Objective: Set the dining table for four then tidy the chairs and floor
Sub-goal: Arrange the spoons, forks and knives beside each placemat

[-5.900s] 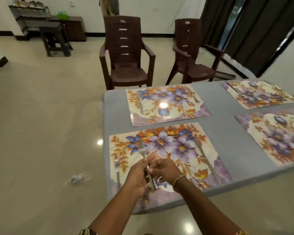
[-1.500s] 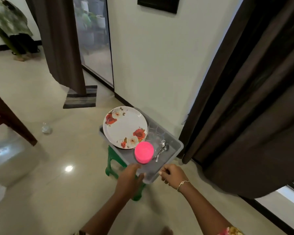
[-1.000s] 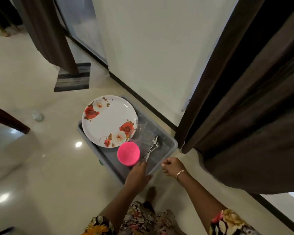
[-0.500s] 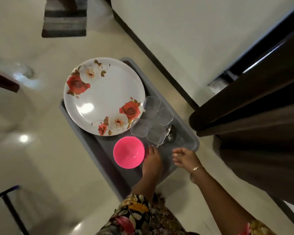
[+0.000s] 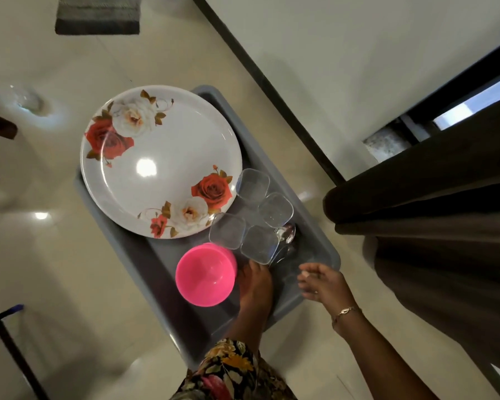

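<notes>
One grey tray, one white plate printed with red and cream roses, one bright pink bowl and four clear square tumblers: that is what sits here, all of it inside the tray. The plate fills the far end and overhangs the rim. The tumblers stand upright in a tight cluster just beside the plate, and the bowl is at the near side, close to them. The shiny bowl of a metal spoon peeks out behind the tumblers; how many spoons lie there I cannot tell.

The person's left hand reaches down into the tray between the pink bowl and the nearest tumbler, back of the hand up. Its fingertips are hidden, so I cannot tell whether it grips anything. The right hand hovers over the tray's near right corner, fingers loosely curled and holding nothing, with a thin bracelet at the wrist.

A dark curtain hangs to the right.
</notes>
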